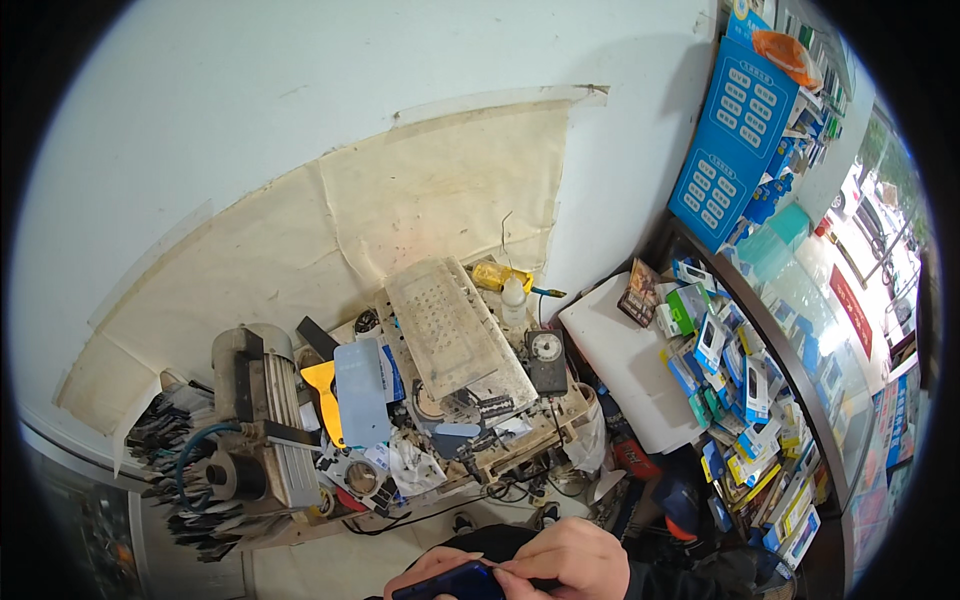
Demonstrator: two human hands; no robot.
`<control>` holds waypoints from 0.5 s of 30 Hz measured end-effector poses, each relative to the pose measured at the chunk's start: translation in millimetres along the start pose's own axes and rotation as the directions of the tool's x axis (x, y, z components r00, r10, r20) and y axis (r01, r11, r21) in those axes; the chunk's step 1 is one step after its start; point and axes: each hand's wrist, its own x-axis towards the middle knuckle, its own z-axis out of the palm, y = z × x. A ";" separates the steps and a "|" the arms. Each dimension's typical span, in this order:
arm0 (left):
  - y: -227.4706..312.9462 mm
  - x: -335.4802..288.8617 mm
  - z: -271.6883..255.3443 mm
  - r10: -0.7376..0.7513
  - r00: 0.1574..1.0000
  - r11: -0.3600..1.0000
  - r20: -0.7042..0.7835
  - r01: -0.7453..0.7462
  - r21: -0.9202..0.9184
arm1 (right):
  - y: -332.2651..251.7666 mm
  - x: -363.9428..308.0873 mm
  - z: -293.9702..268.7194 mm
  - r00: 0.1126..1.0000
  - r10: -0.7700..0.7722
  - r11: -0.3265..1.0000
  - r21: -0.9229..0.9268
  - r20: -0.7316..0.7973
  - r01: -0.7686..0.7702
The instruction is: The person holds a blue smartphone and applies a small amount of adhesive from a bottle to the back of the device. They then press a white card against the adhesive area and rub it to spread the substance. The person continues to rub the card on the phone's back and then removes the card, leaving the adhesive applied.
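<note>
At the bottom edge of the head view, a dark blue smartphone point(455, 584) lies in my left hand point(425, 570), whose fingers wrap over its far edge. The phone is partly cut off by the frame. My right hand point(575, 560) is closed, with thumb and fingertips pinched together at the phone's right end. Whether something small sits in that pinch, or the fingers only press on the phone, I cannot make out. Both hands are close together in front of my dark clothing, on the near side of the cluttered workbench.
A perforated metal box point(445, 320) stands mid-bench, beside a small bottle point(514, 300) and a black dial device point(547, 362). Leftward are a yellow scraper point(324, 400), a blue-grey sheet point(361, 394) and a motor machine point(262, 415). Boxed accessories point(745, 370) fill the glass counter at right.
</note>
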 end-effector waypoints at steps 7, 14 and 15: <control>0.4 3.5 2.0 -0.069 0.998 0.994 0.005 0.070 -0.090 | 3.8 -1.6 -6.1 0.937 0.302 0.835 0.427 0.173 -0.348; 4.5 7.1 0.4 -0.139 0.983 0.981 0.119 0.153 -0.118 | 4.8 -6.1 -7.1 0.876 0.398 0.709 0.514 0.274 -0.483; 3.2 7.1 0.0 -0.144 0.982 0.980 0.125 0.159 -0.120 | 5.2 -6.3 -6.8 0.872 0.401 0.698 0.522 0.281 -0.490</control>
